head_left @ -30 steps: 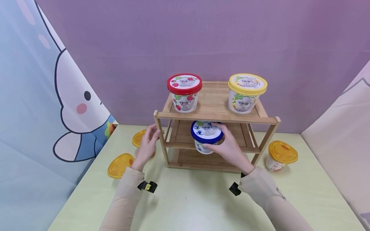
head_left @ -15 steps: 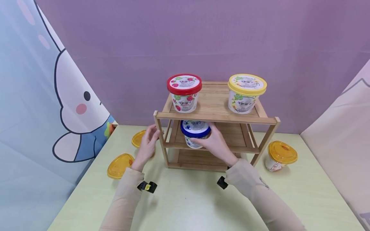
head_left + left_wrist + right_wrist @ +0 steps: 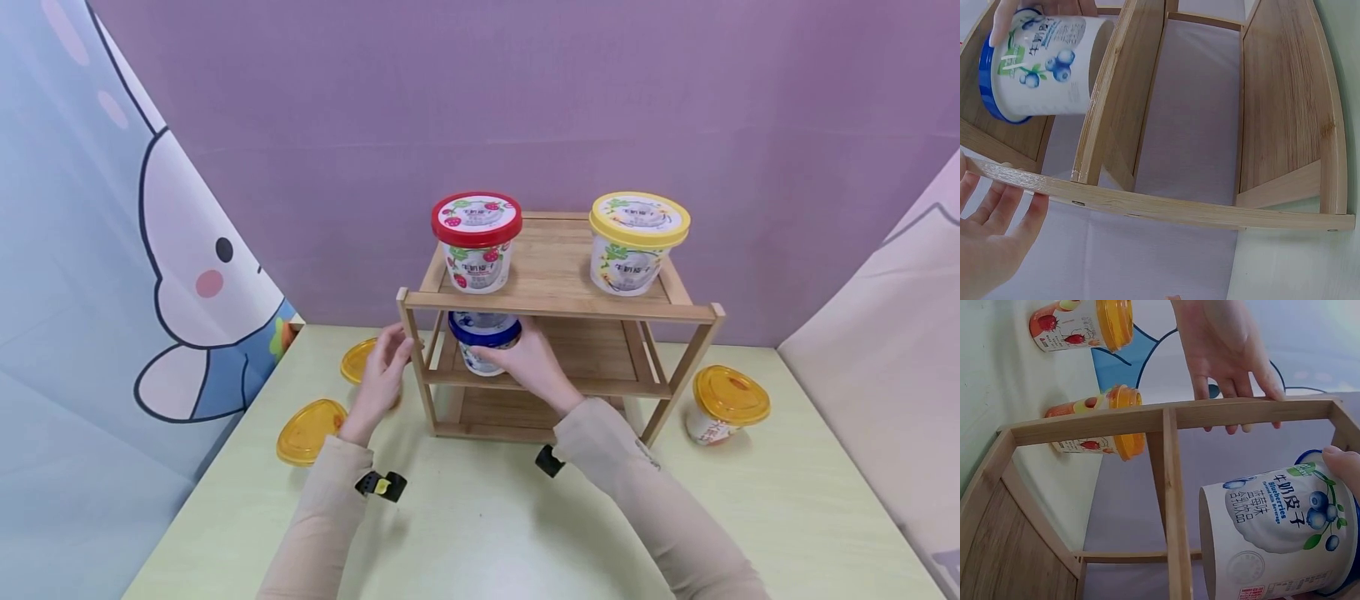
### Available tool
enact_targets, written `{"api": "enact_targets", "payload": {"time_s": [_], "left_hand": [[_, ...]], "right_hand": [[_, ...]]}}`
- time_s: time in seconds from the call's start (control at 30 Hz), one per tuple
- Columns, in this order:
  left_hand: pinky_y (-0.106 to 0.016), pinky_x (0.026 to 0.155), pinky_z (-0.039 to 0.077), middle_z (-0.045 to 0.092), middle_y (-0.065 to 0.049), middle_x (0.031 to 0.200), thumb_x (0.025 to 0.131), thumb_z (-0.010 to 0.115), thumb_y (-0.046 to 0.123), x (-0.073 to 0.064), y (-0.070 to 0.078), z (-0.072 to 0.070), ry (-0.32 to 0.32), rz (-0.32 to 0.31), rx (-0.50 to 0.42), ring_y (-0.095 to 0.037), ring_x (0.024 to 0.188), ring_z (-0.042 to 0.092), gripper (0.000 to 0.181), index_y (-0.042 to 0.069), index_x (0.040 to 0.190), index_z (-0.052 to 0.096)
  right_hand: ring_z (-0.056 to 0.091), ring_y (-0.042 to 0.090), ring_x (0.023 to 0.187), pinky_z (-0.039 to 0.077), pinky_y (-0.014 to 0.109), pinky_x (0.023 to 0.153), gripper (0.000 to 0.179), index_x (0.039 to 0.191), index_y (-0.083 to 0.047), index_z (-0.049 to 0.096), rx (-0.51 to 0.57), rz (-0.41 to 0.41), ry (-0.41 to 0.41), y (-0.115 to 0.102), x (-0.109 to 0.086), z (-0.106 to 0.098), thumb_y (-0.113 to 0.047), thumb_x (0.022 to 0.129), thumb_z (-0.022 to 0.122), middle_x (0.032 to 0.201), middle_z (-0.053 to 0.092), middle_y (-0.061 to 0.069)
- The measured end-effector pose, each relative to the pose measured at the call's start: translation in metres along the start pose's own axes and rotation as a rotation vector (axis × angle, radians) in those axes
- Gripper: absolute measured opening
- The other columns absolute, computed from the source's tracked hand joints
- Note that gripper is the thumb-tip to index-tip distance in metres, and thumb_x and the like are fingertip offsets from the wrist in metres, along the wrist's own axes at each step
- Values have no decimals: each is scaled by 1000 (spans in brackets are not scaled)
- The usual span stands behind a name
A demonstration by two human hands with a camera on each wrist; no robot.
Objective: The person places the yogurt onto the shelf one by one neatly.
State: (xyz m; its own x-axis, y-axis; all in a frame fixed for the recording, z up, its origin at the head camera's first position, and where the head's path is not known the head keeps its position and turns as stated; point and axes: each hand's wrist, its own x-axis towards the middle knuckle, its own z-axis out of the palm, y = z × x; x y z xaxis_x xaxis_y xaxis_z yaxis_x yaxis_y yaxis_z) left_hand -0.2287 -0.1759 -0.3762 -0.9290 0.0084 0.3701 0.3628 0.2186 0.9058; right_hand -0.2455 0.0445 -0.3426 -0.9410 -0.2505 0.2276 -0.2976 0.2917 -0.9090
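Note:
My right hand [image 3: 528, 362] grips a white tub with a blue lid [image 3: 483, 340] and blueberry print, between thumb and fingers. The tub is at the left part of the middle shelf [image 3: 592, 354] of a wooden rack [image 3: 562, 310]. In the right wrist view, its printed side [image 3: 1285, 531] shows, and its base is close to the shelf's front bar; whether it touches the shelf I cannot tell. My left hand [image 3: 382, 379] holds the rack's left upright, and its fingers [image 3: 1029, 219] lie against that wood in the left wrist view.
On the top shelf stand a red-lidded tub [image 3: 477, 242] at left and a yellow-lidded tub [image 3: 637, 242] at right. Orange-lidded cups flank the rack: two at left [image 3: 311, 432], one at right [image 3: 727, 404]. A purple cloth [image 3: 555, 100] hangs behind.
My right hand has carried the blue-lidded tub leftward and farther in, from the middle of the rack to the left part of the middle shelf. The left hand has stayed in place.

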Motion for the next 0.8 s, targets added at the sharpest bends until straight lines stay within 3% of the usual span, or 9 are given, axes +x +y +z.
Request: {"api": "enact_targets", "payload": {"time_s": [0.8], "left_hand": [[-17, 83, 44, 52, -26, 104, 94, 41, 11, 0, -1, 1, 4, 33, -19, -4, 89, 51, 31, -6, 120, 41]], "right_hand": [[34, 23, 121, 31, 40, 100, 89, 140, -24, 17, -7, 43, 57, 12, 11, 18, -30, 72, 73, 134, 30, 6]]}}
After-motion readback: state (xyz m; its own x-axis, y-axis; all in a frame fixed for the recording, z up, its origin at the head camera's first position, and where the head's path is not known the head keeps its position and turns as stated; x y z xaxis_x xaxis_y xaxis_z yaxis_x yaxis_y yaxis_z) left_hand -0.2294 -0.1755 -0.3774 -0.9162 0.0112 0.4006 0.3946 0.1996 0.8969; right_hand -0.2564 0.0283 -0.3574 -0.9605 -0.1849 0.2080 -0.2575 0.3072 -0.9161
